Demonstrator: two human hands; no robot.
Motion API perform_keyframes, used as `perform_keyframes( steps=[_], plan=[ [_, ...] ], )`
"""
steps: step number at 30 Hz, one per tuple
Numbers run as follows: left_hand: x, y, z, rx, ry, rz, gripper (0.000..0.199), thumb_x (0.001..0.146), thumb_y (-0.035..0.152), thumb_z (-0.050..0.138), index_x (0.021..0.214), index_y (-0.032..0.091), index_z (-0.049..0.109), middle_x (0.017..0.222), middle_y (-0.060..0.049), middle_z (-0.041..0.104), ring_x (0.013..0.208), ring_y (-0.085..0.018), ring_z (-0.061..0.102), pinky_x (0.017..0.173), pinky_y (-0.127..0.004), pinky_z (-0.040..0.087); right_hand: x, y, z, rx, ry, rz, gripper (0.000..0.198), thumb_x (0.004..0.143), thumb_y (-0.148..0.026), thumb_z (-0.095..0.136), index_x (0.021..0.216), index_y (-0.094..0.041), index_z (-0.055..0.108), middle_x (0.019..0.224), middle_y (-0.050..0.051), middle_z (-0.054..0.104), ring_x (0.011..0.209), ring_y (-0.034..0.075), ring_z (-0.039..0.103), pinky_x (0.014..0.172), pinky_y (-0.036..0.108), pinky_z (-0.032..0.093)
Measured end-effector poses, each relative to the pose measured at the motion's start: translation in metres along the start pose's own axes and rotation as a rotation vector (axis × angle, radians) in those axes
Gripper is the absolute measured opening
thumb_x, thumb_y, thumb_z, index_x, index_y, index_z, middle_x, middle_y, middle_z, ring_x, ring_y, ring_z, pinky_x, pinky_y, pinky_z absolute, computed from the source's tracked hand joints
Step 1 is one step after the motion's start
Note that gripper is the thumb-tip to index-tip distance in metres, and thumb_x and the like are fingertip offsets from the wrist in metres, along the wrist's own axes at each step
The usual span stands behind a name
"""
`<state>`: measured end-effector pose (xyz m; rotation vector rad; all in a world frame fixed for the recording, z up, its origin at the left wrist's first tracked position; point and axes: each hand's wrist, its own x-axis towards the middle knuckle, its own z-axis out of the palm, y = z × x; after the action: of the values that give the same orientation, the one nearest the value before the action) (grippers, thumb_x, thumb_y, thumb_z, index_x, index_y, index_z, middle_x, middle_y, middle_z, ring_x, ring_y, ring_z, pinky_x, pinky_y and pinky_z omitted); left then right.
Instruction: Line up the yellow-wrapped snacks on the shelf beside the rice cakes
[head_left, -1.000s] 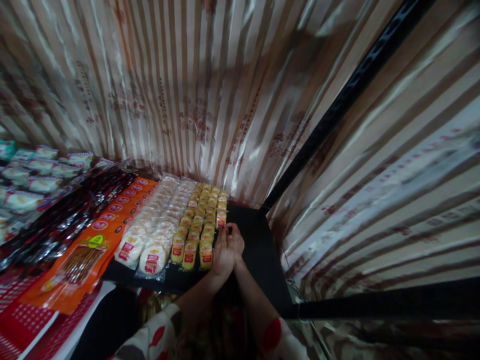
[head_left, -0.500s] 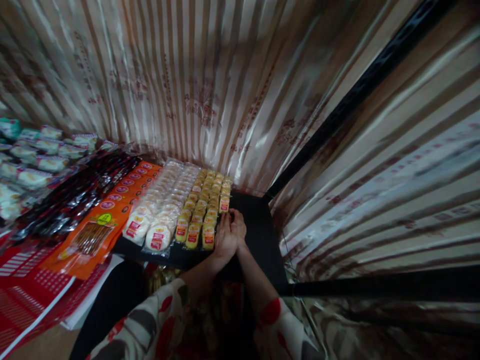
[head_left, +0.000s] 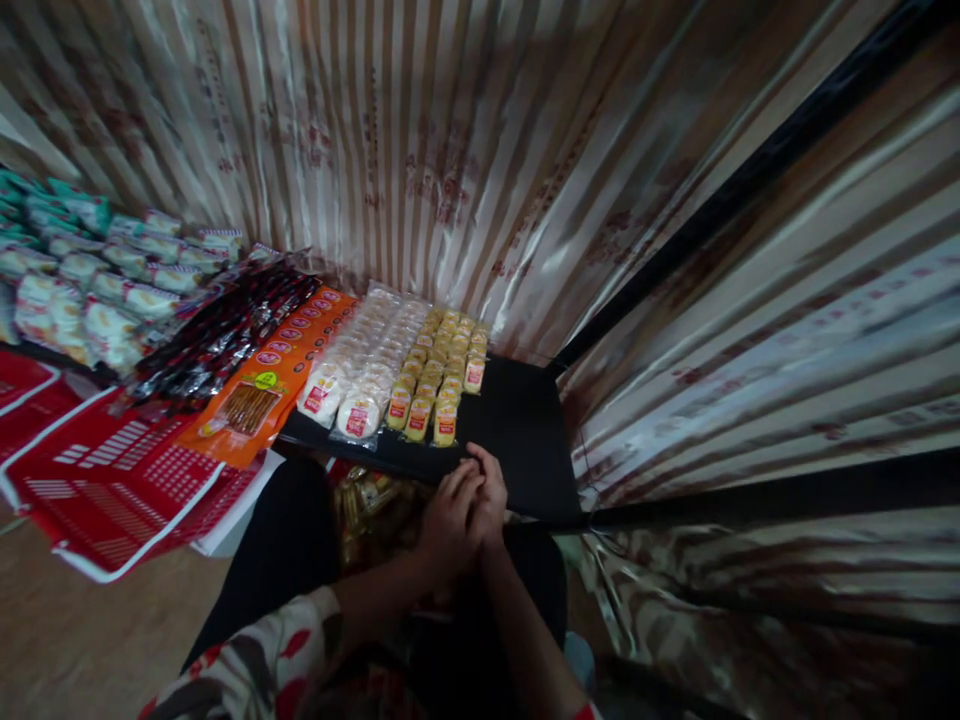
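Note:
My left hand [head_left: 448,515] and my right hand [head_left: 489,497] are together at the front edge of the black shelf [head_left: 525,430]. The left fingers lie stretched against the right palm; the right fingers point forward. No held thing shows between them, though their inner sides are partly hidden. Just ahead of them, apart from the fingers, stand rows of small yellow wrapped cakes [head_left: 418,420], the right-hand row ending farther back. Left of these are rows of round white wrapped cakes [head_left: 358,415] in clear film.
Orange snack packets [head_left: 300,345] and dark shiny packets [head_left: 240,315] lie farther left, beyond them white and green packets [head_left: 112,290]. A red basket [head_left: 127,470] with white handles stands front left. Gold-wrapped items [head_left: 367,505] sit below the shelf. Black poles and striped sheeting [head_left: 465,150] enclose it.
Both hands have drawn back from the right-hand row of yellow cakes to the shelf's front edge. The view has shifted, showing more of the red basket.

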<state>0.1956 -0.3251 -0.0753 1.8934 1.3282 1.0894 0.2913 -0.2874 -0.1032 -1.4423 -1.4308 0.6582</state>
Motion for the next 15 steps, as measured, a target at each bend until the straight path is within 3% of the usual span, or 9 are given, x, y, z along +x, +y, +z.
perform_keyframes(
  steps=[6,9,12,15],
  plan=[
    [-0.062,-0.026,-0.038,-0.030,-0.018,0.007,0.036,0.088,0.031,0.037,0.117,0.016,0.051,0.123,-0.013,0.053,0.115,-0.022,0.048,0.098,-0.042,0.041,-0.065,-0.028,0.028,0.025,-0.173,-0.006,0.031,0.078,-0.018,0.039,0.099,-0.020,0.062,0.099,0.005,0.065,0.095,0.017,0.059,0.088,0.032,0.045],
    [-0.070,-0.050,-0.050,0.054,-0.016,-0.195,0.034,0.089,0.026,0.031,0.115,0.016,0.052,0.120,-0.011,0.055,0.114,-0.019,0.049,0.100,-0.039,0.039,-0.075,-0.024,0.051,-0.059,-0.233,0.074,0.036,0.078,-0.015,0.037,0.106,-0.019,0.060,0.108,0.008,0.064,0.101,0.019,0.058,0.092,0.035,0.044],
    [-0.067,-0.075,-0.058,0.275,-0.049,-0.467,0.034,0.085,0.018,0.034,0.113,0.013,0.053,0.121,-0.012,0.054,0.115,-0.022,0.047,0.100,-0.038,0.037,-0.075,-0.011,0.072,-0.206,-0.342,0.119,0.037,0.079,-0.015,0.038,0.108,-0.018,0.060,0.111,0.011,0.063,0.105,0.021,0.057,0.095,0.038,0.041],
    [-0.065,-0.096,-0.061,0.472,-0.148,-0.587,0.038,0.083,0.013,0.035,0.117,0.012,0.051,0.121,-0.014,0.055,0.118,-0.025,0.044,0.098,-0.038,0.036,-0.073,0.002,0.085,-0.298,-0.476,0.170,0.037,0.082,-0.015,0.035,0.109,-0.019,0.060,0.110,0.011,0.064,0.104,0.021,0.059,0.093,0.038,0.043]
  ],
)
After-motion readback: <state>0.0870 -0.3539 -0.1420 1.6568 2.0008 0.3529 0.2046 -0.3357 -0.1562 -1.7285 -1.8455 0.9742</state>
